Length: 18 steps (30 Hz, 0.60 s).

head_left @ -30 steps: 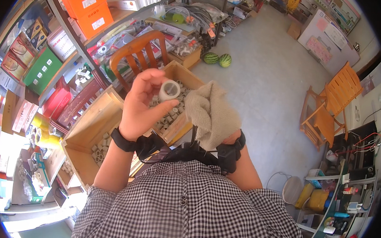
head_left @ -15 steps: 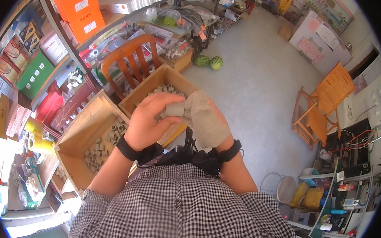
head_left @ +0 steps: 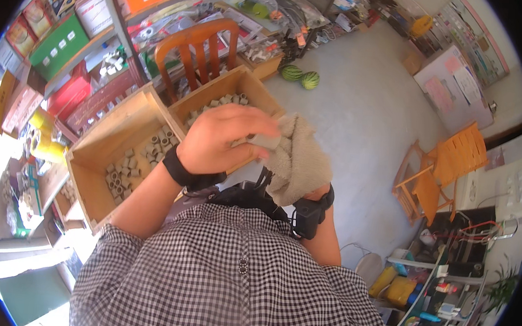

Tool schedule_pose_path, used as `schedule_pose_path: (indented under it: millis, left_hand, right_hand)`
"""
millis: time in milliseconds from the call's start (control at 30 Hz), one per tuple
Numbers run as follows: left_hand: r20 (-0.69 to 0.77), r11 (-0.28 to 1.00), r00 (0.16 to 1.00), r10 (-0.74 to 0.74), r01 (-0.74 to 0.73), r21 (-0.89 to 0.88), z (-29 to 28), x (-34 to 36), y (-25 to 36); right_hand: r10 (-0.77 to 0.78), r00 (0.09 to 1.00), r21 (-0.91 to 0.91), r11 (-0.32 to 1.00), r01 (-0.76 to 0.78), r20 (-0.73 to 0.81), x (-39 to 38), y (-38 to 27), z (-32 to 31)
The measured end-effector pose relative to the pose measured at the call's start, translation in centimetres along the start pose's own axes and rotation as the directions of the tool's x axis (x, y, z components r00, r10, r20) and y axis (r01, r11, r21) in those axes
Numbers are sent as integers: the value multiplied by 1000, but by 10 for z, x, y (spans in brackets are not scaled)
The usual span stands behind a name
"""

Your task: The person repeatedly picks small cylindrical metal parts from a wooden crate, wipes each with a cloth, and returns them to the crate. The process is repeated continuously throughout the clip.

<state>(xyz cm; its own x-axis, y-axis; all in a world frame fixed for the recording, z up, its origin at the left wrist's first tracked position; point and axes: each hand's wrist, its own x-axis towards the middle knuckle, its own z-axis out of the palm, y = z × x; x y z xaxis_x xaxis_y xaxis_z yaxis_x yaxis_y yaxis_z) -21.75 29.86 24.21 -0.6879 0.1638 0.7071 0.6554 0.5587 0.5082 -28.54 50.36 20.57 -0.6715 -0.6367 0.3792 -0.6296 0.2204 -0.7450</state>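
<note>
A short grey plastic pipe fitting is held in the fingers of my left hand, which partly cover it. Its right end meets a crumpled grey-beige cloth. My right hand grips that cloth from behind; most of its fingers are hidden under the fabric. Below and left of my left hand is a wooden box with many loose grey pipe fittings in it. Beyond my hands sits a second wooden box, also holding grey fittings.
A wooden chair stands behind the boxes, against crowded shelves. Two watermelons lie on the grey floor. At the right are a folding wooden chair and a cluttered rack.
The view has shifted, so the boxes sit differently in it. My left fingers now cover more of the fitting and are slightly blurred. The cloth has turned and bunched around the fitting's end.
</note>
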Motion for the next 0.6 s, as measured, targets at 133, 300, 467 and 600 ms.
schedule_pose_path:
  millis: [133, 300, 467, 600]
  left_hand:
    - [-153, 972, 961, -231, 222, -75, -9, -9, -16]
    - [60, 894, 892, -447, 448, 8, -32, -9, -56]
    - [-32, 789, 792, -609, 601, -130, -51, -28, -78]
    - [-16, 816, 820, -572, 570, 98, -90, -49, -102]
  right_hand:
    - [-72, 996, -333, 941, 51, -51, 1, -8, -11]
    - [-16, 985, -97, 995, -1, -174, 11, -2, -13]
    - [217, 956, 12, 976, -219, -197, 7, -2, -9]
    - [310, 931, 98, 950, -296, -190, 8, -1, -5]
